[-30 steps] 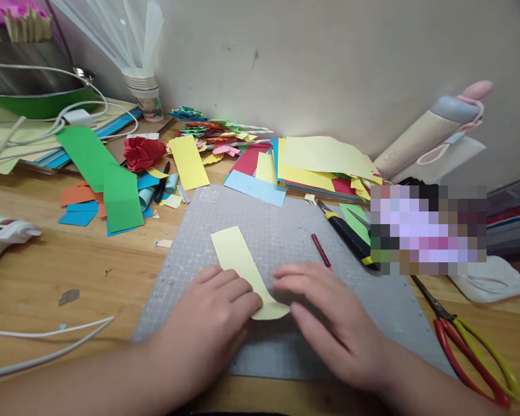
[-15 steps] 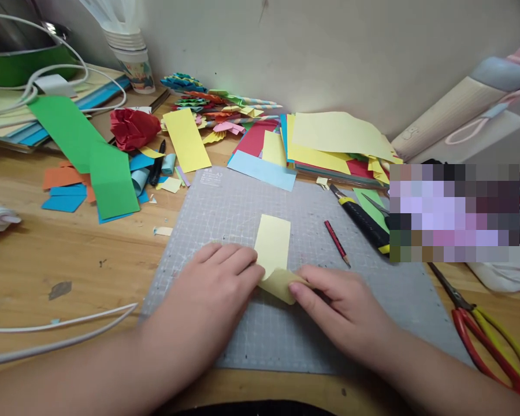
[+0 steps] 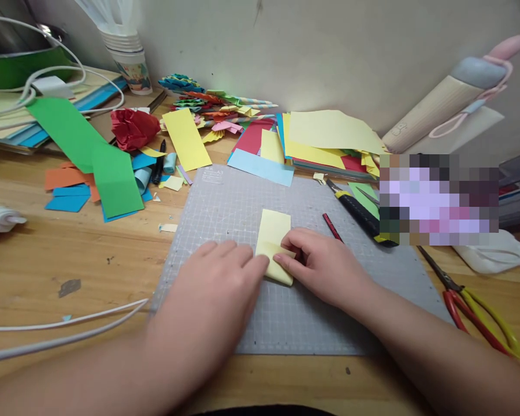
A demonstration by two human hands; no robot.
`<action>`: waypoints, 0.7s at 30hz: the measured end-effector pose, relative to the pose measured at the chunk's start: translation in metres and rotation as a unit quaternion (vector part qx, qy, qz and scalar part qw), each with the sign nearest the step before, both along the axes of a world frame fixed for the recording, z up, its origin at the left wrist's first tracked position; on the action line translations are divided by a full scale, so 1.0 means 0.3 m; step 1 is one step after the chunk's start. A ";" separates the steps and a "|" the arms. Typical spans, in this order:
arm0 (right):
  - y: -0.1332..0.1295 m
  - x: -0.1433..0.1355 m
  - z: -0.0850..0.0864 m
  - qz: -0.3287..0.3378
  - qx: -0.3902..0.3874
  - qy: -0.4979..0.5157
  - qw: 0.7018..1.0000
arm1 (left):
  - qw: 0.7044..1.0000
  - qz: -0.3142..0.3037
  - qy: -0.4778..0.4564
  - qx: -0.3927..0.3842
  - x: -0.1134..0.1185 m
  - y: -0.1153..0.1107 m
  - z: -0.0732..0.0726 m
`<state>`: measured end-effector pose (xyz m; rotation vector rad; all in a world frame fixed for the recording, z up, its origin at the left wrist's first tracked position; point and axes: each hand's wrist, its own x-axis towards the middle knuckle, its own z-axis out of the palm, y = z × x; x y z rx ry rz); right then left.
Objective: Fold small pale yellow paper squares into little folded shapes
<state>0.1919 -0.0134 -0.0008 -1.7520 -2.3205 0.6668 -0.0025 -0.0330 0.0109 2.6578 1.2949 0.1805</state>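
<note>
The pale yellow paper strip (image 3: 275, 223) lies on the gray cutting mat (image 3: 238, 199), doubled over at its near end so that a flap rests on the rest of it; the bend (image 3: 281, 278) looks rounded rather than creased. The right hand (image 3: 327, 268) has the flap pinched between thumb and fingers at the strip's 3 o'clock side. The left hand (image 3: 216, 283) lies at 8 o'clock, fingers curled down, thumb against the strip's edge; whether it grips or only presses, I cannot tell.

For a clean fold, line up the long sides of flap and strip before any hard pressure; a skewed crease would be hard to undo. Hold the layers flat with one hand and run a fingertip firmly along the bend, from the middle outward, as the mat gives good backing.

From the strip, the red pencil (image 3: 332, 227) lies near at 2 o'clock, the utility knife (image 3: 360, 216) beyond it. The scissors (image 3: 452, 283) lie between 3 and 4 o'clock, reaching onto the desk (image 3: 125, 254), well apart from the fold.
</note>
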 end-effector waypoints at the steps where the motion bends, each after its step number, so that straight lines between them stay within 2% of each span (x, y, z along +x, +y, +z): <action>1: 0.006 -0.001 0.005 0.005 -0.008 -0.005 1.000 | 1.000 -0.015 0.017 0.002 0.004 -0.016 0.001; 8: 0.035 -0.010 0.020 0.000 -0.044 -0.005 0.999 | 0.993 -0.058 0.080 0.061 0.003 -0.096 -0.031; 13: 0.029 -0.012 0.007 0.000 -0.033 0.007 0.999 | 0.989 -0.092 0.110 0.041 -0.010 -0.121 -0.036; 21: 0.014 -0.005 -0.009 0.027 0.024 0.027 0.999 | 0.990 -0.090 0.108 0.031 -0.015 -0.138 -0.041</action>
